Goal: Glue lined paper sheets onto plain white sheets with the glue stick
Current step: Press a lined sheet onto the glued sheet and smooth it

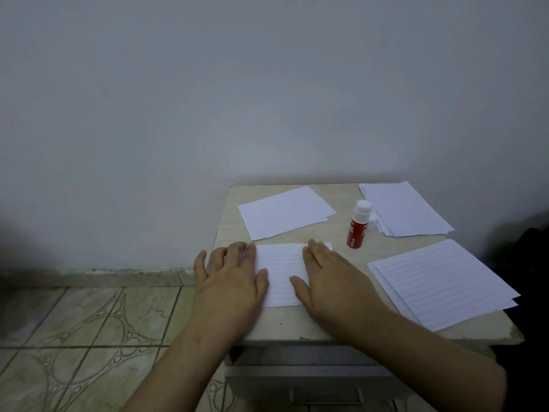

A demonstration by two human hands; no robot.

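Lined sheet (280,273) lay flat at the near-centre of the tabletop (297,322), and both hands were pressing on it: left hand (230,278) palm-down over its left edge, fingers spread apart and partly hanging past the tabletop's left side; right hand (326,275) palm-down over its right edge, fingers extended and close together. Neither hand gripped anything, both flat and empty. A sliver of white paper showed past the lined sheet's far right corner, so a plain sheet likely sat underneath; judged as the smoothing step of one glue-up, bond not verifiable from this view. Glue stick (358,224) stood upright just beyond the right hand, white cap on, apart from both hands. Plain-looking white stack (283,211) sat at the far left of the tabletop, at least two sheets by the offset edges. Faintly lined stack (405,209) sat at the far right corner, several sheets, just beside the glue stick. Another lined pile (442,281) lay near right, at least two layers, overhanging the tabletop edge slightly; could be finished pairs or more stock, could not tell which. Estimate: one pair at the press stage, several sheets left on both supply stacks, so the task looked well short of done. Remaining per cycle: uncap, apply glue, align, press.
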